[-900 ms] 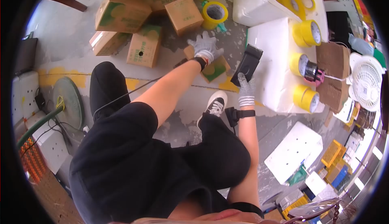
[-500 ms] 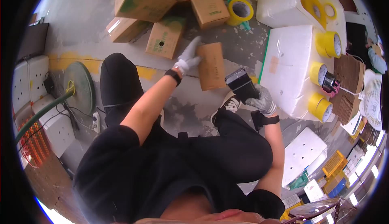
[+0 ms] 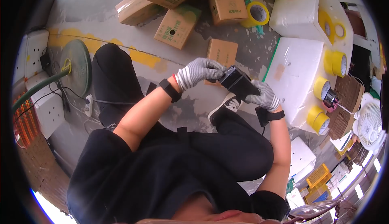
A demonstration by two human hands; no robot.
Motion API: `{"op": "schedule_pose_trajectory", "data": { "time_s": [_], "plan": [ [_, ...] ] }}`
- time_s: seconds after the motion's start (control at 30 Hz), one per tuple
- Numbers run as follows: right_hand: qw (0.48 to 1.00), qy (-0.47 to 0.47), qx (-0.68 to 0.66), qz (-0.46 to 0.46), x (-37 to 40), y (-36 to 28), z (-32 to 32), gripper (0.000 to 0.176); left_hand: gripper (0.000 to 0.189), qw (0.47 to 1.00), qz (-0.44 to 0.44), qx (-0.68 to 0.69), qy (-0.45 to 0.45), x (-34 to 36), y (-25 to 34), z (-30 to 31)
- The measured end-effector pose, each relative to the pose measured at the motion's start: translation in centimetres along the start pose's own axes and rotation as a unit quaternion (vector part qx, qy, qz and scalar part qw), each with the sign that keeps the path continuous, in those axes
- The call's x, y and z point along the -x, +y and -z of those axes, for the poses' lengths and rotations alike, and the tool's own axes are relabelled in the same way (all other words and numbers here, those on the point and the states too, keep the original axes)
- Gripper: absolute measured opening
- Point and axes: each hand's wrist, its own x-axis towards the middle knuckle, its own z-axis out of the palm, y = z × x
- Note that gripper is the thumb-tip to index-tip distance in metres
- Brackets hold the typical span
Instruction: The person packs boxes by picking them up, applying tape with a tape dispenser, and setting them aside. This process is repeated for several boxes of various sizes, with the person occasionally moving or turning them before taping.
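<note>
A black boxy handheld device (image 3: 238, 83) is held low in front of my knees. My right hand (image 3: 264, 96), in a grey striped glove, is closed around its near end. My left hand (image 3: 199, 73), gloved alike, has its fingers curled at the far left end of the device, with the thumb and fingertips against it. A small dark part shows under the left fingers; I cannot make out what it is. Just beyond the device, a brown carton (image 3: 222, 53) stands on the floor, its near part hidden behind the hand and the device.
More cartons (image 3: 177, 26) with green print lie ahead, beside a yellow tape roll (image 3: 257, 14). White foam boxes (image 3: 298, 78) stand at right, with tape rolls (image 3: 322, 88) on them and a white fan (image 3: 369, 122) beyond. A round green base (image 3: 77, 68) with a pole is at left.
My left hand has left the side of the brown carton and come to the front end of the device. The right hand still holds the device. The view has shifted slightly.
</note>
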Motion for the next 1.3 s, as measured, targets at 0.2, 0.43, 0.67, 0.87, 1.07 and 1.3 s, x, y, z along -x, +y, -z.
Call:
{"op": "schedule_pose_trajectory", "data": {
  "time_s": [0.2,0.43,0.67,0.87,1.07,1.3],
  "plan": [
    [0.997,-0.06,0.057,-0.006,-1.2,0.6,0.3,0.04,0.03,0.985,0.092,0.101,0.105,1.7,-2.3,-1.2],
    [0.986,-0.115,0.096,-0.072,-4.7,-4.0,0.4,0.035,0.019,0.939,0.038,0.117,0.32,0.4,-6.2,-1.0],
    [0.953,-0.081,0.249,-0.15,-3.0,-4.5,7.4,0.037,0.013,0.884,-0.008,-0.017,0.468,-2.2,-7.1,5.0],
    [0.937,-0.105,0.251,-0.219,-5.3,-0.1,8.2,0.041,0.012,0.861,0.045,-0.106,0.495,-3.6,-12.0,4.4],
    [0.915,-0.075,0.317,-0.24,-8.9,3.1,7.7,0.058,0.019,0.823,0.015,-0.225,0.521,-7.7,-16.8,3.6],
    [0.958,-0.03,0.227,-0.172,-9.0,9.6,7.5,0.06,0.034,0.839,0.199,-0.165,0.479,-6.1,-14.3,4.7]
  ]
}}
